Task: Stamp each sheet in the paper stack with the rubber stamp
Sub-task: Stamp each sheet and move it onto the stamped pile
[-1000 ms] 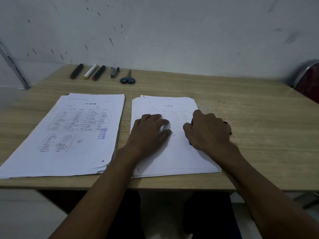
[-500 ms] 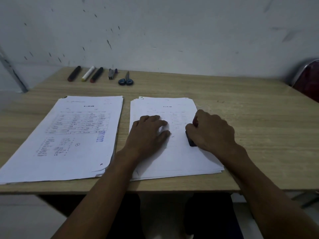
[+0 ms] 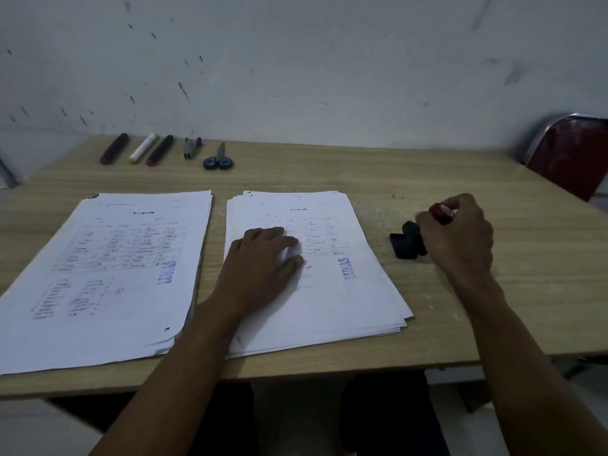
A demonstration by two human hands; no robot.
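The right hand (image 3: 457, 235) is curled round the rubber stamp (image 3: 411, 243), fingers closed on its red-topped handle, and it has just carried the stamp off the paper and set its black base down on the bare counter (image 3: 460, 324), well out to the side; half a second ago that same hand was pressing the stamp into the sheet. Just inward of it, the stack it left (image 3: 316, 268) now shows a fresh blue "LUNAS" mark (image 3: 348, 268) on its top sheet, so I would judge this sheet done and ready to be moved across. The left hand (image 3: 263, 258) lies flat on that sheet with fingers straight, holding it steady just beside the new mark, where it has stayed throughout. Further over, beyond the left hand, a second pile (image 3: 105, 274) lies alongside, its top sheet bearing the same blue mark, which I take to be the finished sheets. So: two piles of paper, one stamp, two stamp marks showing. How many sheets remain in the working pile I cannot tell, though its edges look many layers thick. Far beyond both hands, along the back edge near the wall, lie three markers (image 3: 141, 149), one small stubby item I cannot identify (image 3: 191, 147), and one pair of scissors (image 3: 218, 158). Past the right hand, at the corner, one red chair (image 3: 572, 156) stands.
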